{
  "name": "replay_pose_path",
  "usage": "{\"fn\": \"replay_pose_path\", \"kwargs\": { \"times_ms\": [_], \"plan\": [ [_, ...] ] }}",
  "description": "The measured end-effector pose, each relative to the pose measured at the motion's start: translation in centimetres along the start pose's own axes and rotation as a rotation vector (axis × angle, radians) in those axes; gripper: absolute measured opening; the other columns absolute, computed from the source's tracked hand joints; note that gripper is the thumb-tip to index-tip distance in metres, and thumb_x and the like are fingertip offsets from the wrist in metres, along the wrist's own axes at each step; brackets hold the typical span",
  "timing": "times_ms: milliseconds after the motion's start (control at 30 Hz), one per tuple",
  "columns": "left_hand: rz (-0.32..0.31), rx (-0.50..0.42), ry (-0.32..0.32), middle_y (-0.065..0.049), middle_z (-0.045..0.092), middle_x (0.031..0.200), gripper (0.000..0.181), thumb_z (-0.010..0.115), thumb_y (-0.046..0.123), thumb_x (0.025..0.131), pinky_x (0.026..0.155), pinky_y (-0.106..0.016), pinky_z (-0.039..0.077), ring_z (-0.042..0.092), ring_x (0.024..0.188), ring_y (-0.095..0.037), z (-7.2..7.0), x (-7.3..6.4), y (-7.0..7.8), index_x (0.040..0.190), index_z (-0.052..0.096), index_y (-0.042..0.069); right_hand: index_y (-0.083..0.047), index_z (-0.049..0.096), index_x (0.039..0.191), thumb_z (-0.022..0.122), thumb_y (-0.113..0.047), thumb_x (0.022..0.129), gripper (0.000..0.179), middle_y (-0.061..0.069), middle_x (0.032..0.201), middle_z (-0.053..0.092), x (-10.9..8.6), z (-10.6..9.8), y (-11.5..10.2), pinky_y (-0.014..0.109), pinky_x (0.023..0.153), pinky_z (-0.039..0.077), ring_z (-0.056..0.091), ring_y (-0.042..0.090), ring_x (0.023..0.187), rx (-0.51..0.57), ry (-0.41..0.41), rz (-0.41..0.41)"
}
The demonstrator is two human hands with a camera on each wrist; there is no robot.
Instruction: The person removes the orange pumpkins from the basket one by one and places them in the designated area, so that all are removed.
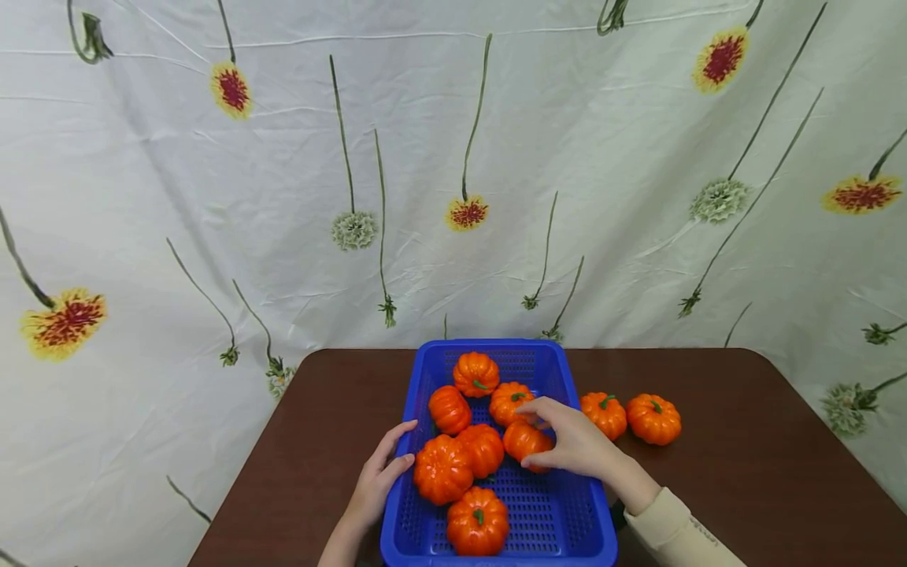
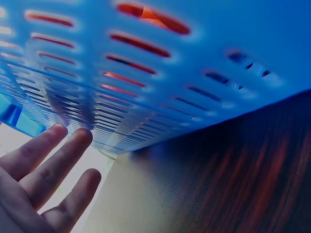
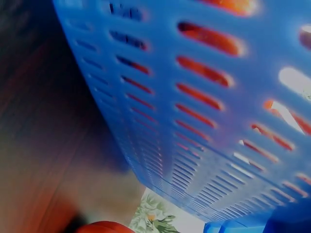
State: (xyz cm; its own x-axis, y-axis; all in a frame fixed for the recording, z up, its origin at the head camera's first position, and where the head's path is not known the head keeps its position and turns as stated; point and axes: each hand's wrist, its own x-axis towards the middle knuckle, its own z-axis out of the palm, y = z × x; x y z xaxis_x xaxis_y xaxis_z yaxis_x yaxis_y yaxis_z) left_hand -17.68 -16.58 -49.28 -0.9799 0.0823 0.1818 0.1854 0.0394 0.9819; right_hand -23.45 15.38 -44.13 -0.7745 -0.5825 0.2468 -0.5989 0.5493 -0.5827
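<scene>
A blue plastic basket (image 1: 534, 528) with slotted walls holds several small orange pumpkins, among them a ribbed pumpkin (image 1: 478, 521) near the front. My right hand (image 1: 570, 441) reaches over the right rim, its thumb and fingers curved round a pumpkin (image 1: 523, 442) inside. Just behind it sits another pumpkin (image 1: 509, 402), close to the fingertips. At the left rim, my left hand (image 1: 375, 480) touches the basket with extended fingers. The left wrist view shows those fingers (image 2: 56, 165) along the outer slotted wall (image 2: 146, 97). In the right wrist view the hand is out of sight behind the basket wall (image 3: 160, 97).
Two more pumpkins, one nearer (image 1: 604, 415) and one farther right (image 1: 654, 419), lie on the dark brown table (image 1: 737, 480) outside the basket. Behind the table hangs a white cloth (image 1: 411, 283) printed with flowers.
</scene>
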Motion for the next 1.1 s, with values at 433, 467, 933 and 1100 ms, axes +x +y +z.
{"fn": "replay_pose_path", "kwargs": {
  "times_ms": [433, 467, 933, 1100],
  "plan": [
    [-0.003, 0.008, -0.003, -0.019, 0.049, 0.132, 0.042, 0.051, 0.006, 0.091, 0.077, -0.034, 0.051, 0.058, 0.101, -0.017, -0.1, 0.1, 0.0, 0.133, 0.048, 0.007, -0.019, 0.059, 0.121, 0.082, -0.031, 0.069, 0.058, -0.007, 0.117, 0.058, 0.1, 0.0, 0.0, 0.038, 0.088, 0.045, 0.054, 0.012, 0.103, -0.128, -0.018, -0.009],
    [-0.007, 0.008, -0.004, -0.019, 0.049, 0.132, 0.042, 0.051, 0.006, 0.091, 0.076, -0.034, 0.052, 0.058, 0.101, -0.017, -0.1, 0.1, 0.0, 0.133, 0.048, 0.007, -0.019, 0.059, 0.121, 0.081, -0.031, 0.069, 0.057, -0.007, 0.116, 0.059, 0.1, 0.0, 0.0, 0.038, 0.087, 0.045, 0.054, 0.012, 0.102, -0.117, -0.011, -0.009],
    [-0.011, 0.006, 0.001, -0.020, 0.052, 0.128, 0.042, 0.051, 0.006, 0.091, 0.074, -0.035, 0.052, 0.060, 0.096, -0.019, -0.1, 0.0, 0.0, 0.133, 0.049, 0.008, -0.017, 0.058, 0.119, 0.080, -0.022, 0.074, 0.051, -0.004, 0.116, 0.059, -1.5, 0.1, 0.3, 0.044, 0.088, 0.046, 0.057, 0.015, 0.103, 0.235, 0.128, -0.019],
    [-0.004, 0.013, -0.001, -0.020, 0.052, 0.128, 0.042, 0.052, 0.006, 0.091, 0.074, -0.035, 0.052, 0.060, 0.097, -0.019, -0.1, 0.0, 0.0, 0.133, 0.049, 0.009, -0.008, 0.057, 0.118, 0.077, -0.005, 0.076, 0.046, 0.011, 0.117, 0.060, -2.4, -0.4, 0.3, 0.033, 0.090, 0.046, 0.057, 0.016, 0.106, 0.462, 0.259, -0.083]
  ]
}}
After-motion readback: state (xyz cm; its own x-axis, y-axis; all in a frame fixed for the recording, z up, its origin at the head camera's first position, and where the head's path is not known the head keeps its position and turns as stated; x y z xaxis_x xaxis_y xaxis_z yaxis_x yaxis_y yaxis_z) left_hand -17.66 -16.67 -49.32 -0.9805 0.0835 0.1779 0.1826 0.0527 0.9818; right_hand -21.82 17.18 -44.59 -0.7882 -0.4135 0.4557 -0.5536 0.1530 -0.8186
